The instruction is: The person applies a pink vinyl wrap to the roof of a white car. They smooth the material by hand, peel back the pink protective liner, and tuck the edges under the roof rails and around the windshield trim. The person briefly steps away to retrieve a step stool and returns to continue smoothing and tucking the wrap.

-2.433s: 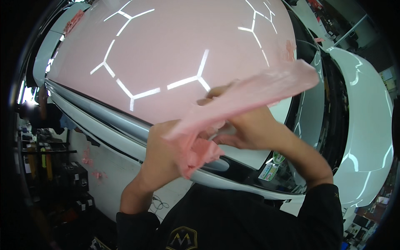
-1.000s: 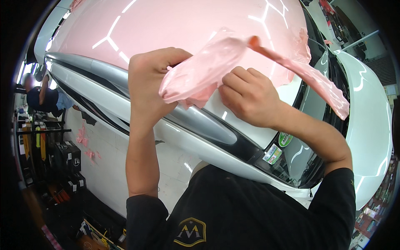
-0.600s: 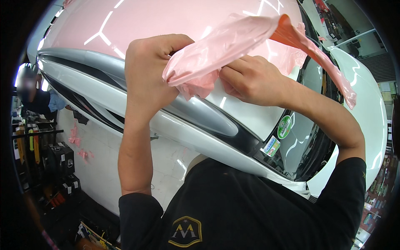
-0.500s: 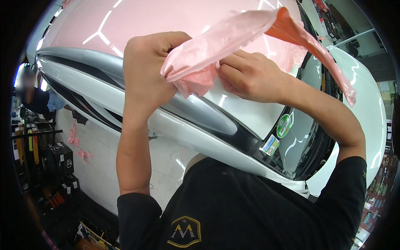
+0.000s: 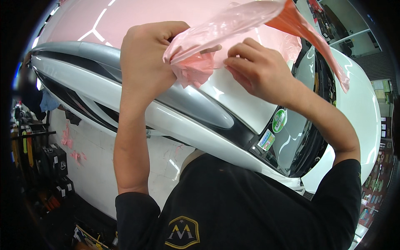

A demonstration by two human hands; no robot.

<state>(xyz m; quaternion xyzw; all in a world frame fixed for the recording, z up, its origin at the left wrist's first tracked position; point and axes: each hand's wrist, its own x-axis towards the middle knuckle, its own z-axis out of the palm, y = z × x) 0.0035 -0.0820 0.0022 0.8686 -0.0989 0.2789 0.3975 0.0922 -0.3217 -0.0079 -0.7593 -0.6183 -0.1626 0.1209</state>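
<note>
A bunched sheet of pink peelable film [image 5: 193, 68] is gripped in my left hand [image 5: 146, 62], above the car's silver roof rail [image 5: 200, 106]. One fingertip shows past the film's right side. From this bunch a long strip rises to the right, then hangs down beyond my right forearm, its underside more orange. My right hand [image 5: 262, 71] is just right of the bunch, over the white roof strip, with fingers curled toward the thumb. Whether anything is pinched between those fingertips is hidden. Pink film [image 5: 137, 21] also coats the roof behind my hands.
Below the roof edge, the windshield [image 5: 287, 137] carries two stickers, and the white hood [image 5: 358, 112] curves away at right. Pink film scraps [image 5: 75, 156] lie on the pale floor. A person [image 5: 35, 93] is at far left, above a rack with black boxes [image 5: 54, 160].
My right hand has drawn slightly right, away from the bunched film, opening a gap between the hands. My left hand keeps its grip and has risen a little in view.
</note>
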